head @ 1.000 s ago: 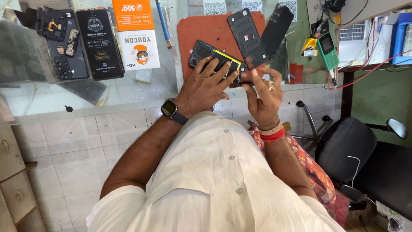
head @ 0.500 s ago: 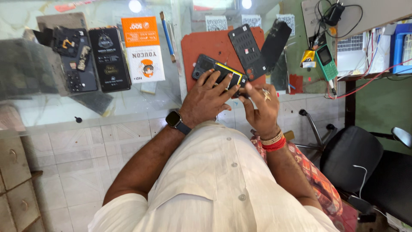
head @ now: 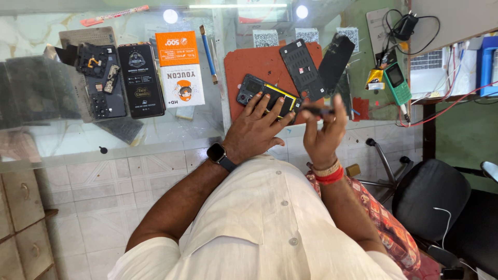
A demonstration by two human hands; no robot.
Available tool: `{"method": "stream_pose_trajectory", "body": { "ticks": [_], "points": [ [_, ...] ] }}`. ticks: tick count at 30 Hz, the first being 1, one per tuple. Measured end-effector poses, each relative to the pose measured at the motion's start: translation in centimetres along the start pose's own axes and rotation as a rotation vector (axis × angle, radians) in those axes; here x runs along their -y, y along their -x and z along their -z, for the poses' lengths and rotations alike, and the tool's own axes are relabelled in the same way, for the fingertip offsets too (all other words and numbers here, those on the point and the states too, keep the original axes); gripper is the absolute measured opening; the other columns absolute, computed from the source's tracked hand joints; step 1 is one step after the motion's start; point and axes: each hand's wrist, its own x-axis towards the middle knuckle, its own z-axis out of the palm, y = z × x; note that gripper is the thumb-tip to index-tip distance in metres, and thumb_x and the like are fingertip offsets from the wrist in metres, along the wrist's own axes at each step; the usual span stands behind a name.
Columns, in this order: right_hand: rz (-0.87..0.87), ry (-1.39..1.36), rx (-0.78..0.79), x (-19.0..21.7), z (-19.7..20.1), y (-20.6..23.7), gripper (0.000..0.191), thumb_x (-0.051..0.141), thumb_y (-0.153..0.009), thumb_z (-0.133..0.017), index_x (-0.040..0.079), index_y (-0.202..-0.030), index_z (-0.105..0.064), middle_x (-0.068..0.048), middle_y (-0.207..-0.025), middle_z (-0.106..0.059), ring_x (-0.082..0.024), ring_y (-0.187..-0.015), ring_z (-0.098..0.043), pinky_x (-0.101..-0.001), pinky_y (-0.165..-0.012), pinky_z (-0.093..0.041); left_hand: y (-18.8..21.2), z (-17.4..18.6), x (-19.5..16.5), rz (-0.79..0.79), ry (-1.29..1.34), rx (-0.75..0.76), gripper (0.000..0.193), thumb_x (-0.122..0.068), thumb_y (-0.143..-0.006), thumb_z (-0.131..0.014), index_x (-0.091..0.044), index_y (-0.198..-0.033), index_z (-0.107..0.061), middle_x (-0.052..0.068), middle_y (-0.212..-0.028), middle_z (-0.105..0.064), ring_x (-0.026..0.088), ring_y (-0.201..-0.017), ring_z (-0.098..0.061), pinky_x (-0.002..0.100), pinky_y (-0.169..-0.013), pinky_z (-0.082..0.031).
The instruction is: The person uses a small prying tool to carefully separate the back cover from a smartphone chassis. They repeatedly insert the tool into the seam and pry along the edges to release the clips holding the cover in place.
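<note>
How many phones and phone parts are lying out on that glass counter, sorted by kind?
Opened phone under the left hand, on the red mat: 1
Loose black panels on the mat: 2
Opened phone at far left: 1
Black screen-part box: 1
Orange-and-white package: 1
Green keypad phone: 1
Total: 7
The right hand holds a thin dark tool.

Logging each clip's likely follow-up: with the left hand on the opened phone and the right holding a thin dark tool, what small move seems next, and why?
Probably bring the thin dark tool down to the opened phone. The left hand already pins the phone on the red mat, while the right hand holds the tool at its edge.
</note>
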Motion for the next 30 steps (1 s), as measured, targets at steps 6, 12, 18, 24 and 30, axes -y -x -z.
{"method": "stream_pose_trajectory", "body": {
  "ticks": [6, 12, 18, 24, 30],
  "points": [
    [-0.136, -0.231, 0.055, -1.9, -3.8, -4.5, 0.067, -0.013, -0.11, -0.056, 0.005, -0.164, -0.02, -0.022, -0.123, -0.07, -0.021, -0.106, -0.073, -0.0347, -0.093, -0.064, -0.2, 0.3, 0.0, -0.026, -0.008, 0.012, 0.078, -0.06, -0.077, -0.077, -0.026, -0.145, -0.06, 0.017, -0.151, -0.05, 0.044, -0.141, -0.04, 0.059, -0.123, -0.026],
    [-0.071, -0.107, 0.149, -1.7, -5.7, -7.0, 0.065, -0.01, -0.11, -0.06, 0.004, -0.161, -0.022, -0.02, -0.122, -0.072, -0.021, -0.099, -0.077, -0.0313, -0.083, -0.067, -0.4, 0.7, 0.1, 0.001, -0.007, 0.074, 0.068, -0.058, -0.076, -0.078, -0.029, -0.136, -0.066, 0.014, -0.148, -0.053, 0.043, -0.139, -0.045, 0.058, -0.123, -0.027],
    [0.037, -0.011, 0.137, -1.8, -6.2, -7.5, 0.066, -0.008, -0.109, -0.063, 0.006, -0.16, -0.024, -0.019, -0.119, -0.073, -0.023, -0.099, -0.078, -0.0316, -0.079, -0.067, -0.6, 0.5, 0.4, 0.006, 0.03, 0.08, 0.066, -0.055, -0.076, -0.08, -0.027, -0.135, -0.067, 0.016, -0.147, -0.052, 0.044, -0.138, -0.045, 0.059, -0.121, -0.027],
    [0.046, 0.037, 0.129, -2.1, -6.2, -7.3, 0.067, -0.008, -0.108, -0.065, 0.005, -0.159, -0.025, -0.019, -0.117, -0.073, -0.023, -0.098, -0.078, -0.0307, -0.077, -0.066, -0.6, 0.5, 0.6, 0.01, 0.03, 0.101, 0.062, -0.053, -0.077, -0.08, -0.025, -0.132, -0.068, 0.017, -0.147, -0.052, 0.045, -0.138, -0.045, 0.06, -0.121, -0.028],
    [-0.049, -0.014, 0.078, -2.4, -5.6, -6.4, 0.066, -0.009, -0.108, -0.063, 0.004, -0.159, -0.023, -0.019, -0.119, -0.074, -0.021, -0.094, -0.078, -0.0326, -0.079, -0.066, -0.5, 0.5, 0.5, -0.008, -0.002, 0.077, 0.066, -0.052, -0.078, -0.081, -0.023, -0.135, -0.067, 0.018, -0.148, -0.052, 0.045, -0.138, -0.046, 0.061, -0.121, -0.028]
  ]
}}
